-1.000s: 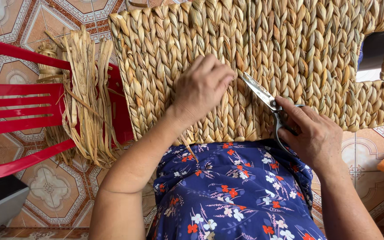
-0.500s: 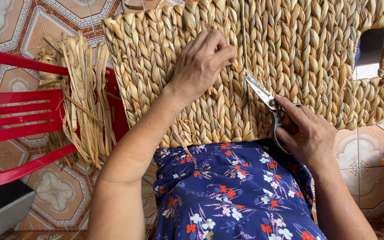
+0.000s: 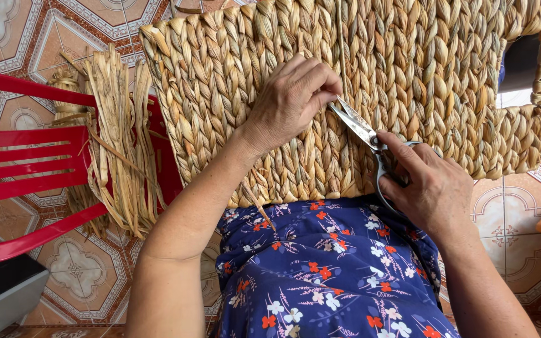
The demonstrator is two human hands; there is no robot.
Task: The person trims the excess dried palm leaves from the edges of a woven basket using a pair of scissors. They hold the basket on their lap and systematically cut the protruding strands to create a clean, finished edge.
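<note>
Both hands work on a large woven basket (image 3: 408, 81) of braided straw-coloured fibre, which lies across the person's lap over a blue floral dress (image 3: 327, 275) and fills the upper frame. Left hand (image 3: 292, 100): curled, fingertips pinching at the weave just beside the scissor tips. Right hand (image 3: 430, 188): closed around the handles of metal scissors (image 3: 361, 128), blades slightly parted, tips against the basket surface next to the left fingers. A cut-out handle opening shows at the basket's right edge. To the left, a bundle of dried flat fibre strips (image 3: 117, 138) rests on a red plastic chair (image 3: 26, 169). Patterned floor tiles (image 3: 7, 37) lie beneath.
</note>
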